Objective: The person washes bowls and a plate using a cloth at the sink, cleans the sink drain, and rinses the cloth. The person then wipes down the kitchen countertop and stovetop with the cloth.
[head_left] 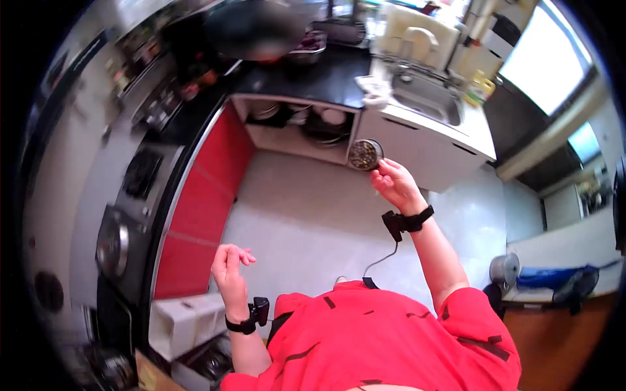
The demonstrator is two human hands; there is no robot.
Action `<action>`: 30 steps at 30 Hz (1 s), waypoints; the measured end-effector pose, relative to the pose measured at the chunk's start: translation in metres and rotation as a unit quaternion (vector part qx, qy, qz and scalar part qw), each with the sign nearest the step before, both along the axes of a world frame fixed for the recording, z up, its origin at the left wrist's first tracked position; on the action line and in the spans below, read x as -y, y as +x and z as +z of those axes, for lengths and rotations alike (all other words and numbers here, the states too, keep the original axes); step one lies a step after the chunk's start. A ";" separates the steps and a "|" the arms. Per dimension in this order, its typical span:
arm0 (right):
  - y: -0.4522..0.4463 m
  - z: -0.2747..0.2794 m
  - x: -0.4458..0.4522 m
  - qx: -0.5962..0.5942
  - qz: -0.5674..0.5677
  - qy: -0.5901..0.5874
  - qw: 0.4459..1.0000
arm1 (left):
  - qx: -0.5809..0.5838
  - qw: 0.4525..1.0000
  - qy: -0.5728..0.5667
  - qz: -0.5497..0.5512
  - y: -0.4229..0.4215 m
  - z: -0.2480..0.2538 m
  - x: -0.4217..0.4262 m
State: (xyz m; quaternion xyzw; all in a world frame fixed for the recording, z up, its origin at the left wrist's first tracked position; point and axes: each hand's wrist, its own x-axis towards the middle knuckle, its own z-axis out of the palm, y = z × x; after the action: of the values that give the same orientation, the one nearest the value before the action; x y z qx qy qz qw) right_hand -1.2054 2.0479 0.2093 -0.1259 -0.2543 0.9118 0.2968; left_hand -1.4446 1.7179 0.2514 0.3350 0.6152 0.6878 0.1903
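Apparently at holding step: pinching round container (364, 154) at edge with right hand (396, 184), in air near sink cabinet (412, 148); left hand (229, 268) loosely curled, seemingly unloaded. Probably calls for steady grip next.

Steel sink (425, 103), yellow bottle (479, 90), red cabinets (203, 186)

Held disc (365, 154): rough, speckled face; shiny, metal-looking rim
Sink (424, 98): smooth metal, soft sheen
Black counter (339, 75): glossy, smooth
Red doors (203, 195): smooth, satin-like
Floor (293, 215): smooth, faintly glossy
Shirt (385, 332): matt cloth
Pot (504, 269): dull metal
Yellow bottle (479, 90): smooth plastic
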 end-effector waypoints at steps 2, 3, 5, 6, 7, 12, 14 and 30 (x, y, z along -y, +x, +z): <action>0.064 -0.004 -0.026 0.074 -0.131 -0.022 0.988 | 0.008 0.999 -0.006 -0.037 0.010 0.005 -0.035; 0.086 -0.006 -0.038 0.079 -0.182 -0.020 0.980 | 0.013 0.998 -0.009 -0.055 0.011 0.011 -0.050; 0.133 -0.014 -0.063 0.101 -0.277 -0.024 0.955 | 0.021 0.996 -0.020 -0.090 0.016 0.020 -0.087; 0.154 -0.021 -0.075 0.107 -0.311 -0.034 0.944 | 0.017 0.995 -0.023 -0.100 0.016 0.021 -0.107; 0.170 -0.024 -0.083 0.115 -0.338 -0.040 0.933 | 0.014 0.993 -0.028 -0.118 0.014 0.021 -0.127; 0.205 -0.071 -0.111 0.161 -0.438 -0.031 0.884 | 0.004 0.985 -0.032 -0.167 0.002 0.002 -0.224; 0.214 -0.070 -0.137 0.210 -0.460 -0.018 0.863 | 0.049 0.980 -0.036 -0.188 0.000 -0.001 -0.280; 0.172 -0.054 -0.352 0.424 -0.439 0.055 0.790 | -0.140 0.869 -0.213 -0.424 -0.007 -0.103 -0.641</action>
State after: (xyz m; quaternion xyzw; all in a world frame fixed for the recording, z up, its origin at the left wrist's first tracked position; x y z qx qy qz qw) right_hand -1.0335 2.3996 0.1552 -0.5813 -0.3215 0.5231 0.5340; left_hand -1.4516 2.3594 0.1479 0.6077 0.5662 0.3390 0.4418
